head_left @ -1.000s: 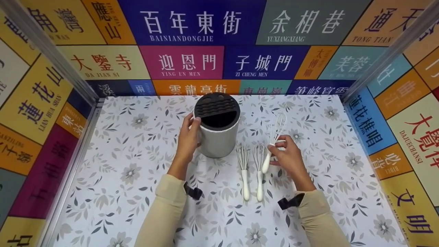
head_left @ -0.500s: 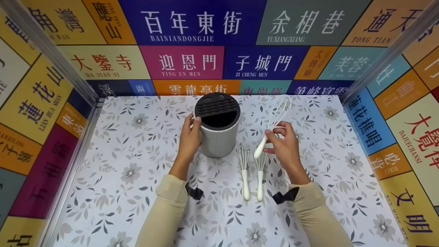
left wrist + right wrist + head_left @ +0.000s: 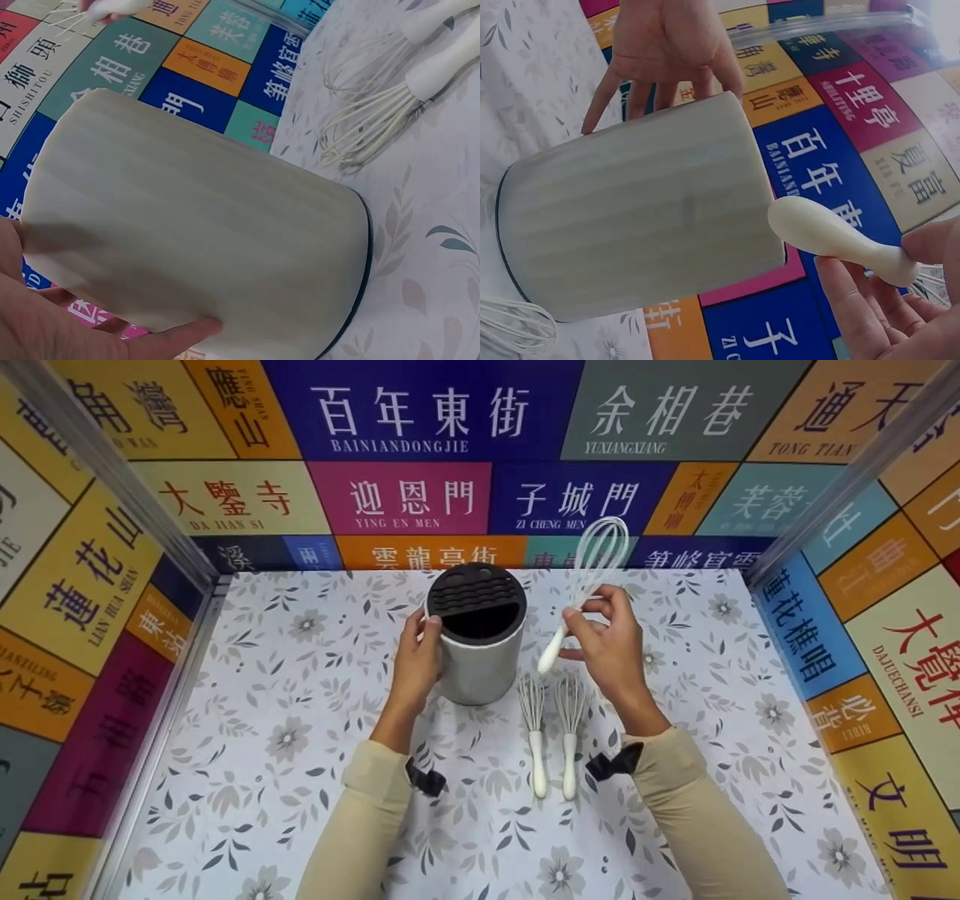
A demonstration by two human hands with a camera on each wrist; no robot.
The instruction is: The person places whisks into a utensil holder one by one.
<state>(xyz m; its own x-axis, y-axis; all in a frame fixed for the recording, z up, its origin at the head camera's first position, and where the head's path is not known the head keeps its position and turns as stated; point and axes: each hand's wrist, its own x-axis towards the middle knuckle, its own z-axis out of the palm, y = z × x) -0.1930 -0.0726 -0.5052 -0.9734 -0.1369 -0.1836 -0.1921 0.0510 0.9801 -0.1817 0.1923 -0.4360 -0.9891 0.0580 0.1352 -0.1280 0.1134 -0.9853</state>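
My left hand [image 3: 417, 658] rests on the left side of a grey-white utensil holder [image 3: 480, 675], its fairly straight fingers touching the wall. The holder stands upright, with a black slotted lid [image 3: 474, 585] that has one large opening. To its right, my right hand [image 3: 609, 641] pinches a white whisk [image 3: 553, 651] near where handle and wires meet. This whisk is raised and tilted, wires up and handle end [image 3: 810, 223] down toward the holder, near its rim in the right wrist view. Two more white whisks [image 3: 538, 765] [image 3: 569, 765] lie side by side on the table below.
A floral white cloth [image 3: 285, 780] covers the table. Colourful printed panels [image 3: 397, 499] with metal corner posts [image 3: 161, 502] wall in the back and both sides. A dark strap [image 3: 426, 778] is on each wrist.
My right hand has lifted the whisk up and leftward from beside the two lying whisks, toward the holder. The left hand and holder have stayed put.
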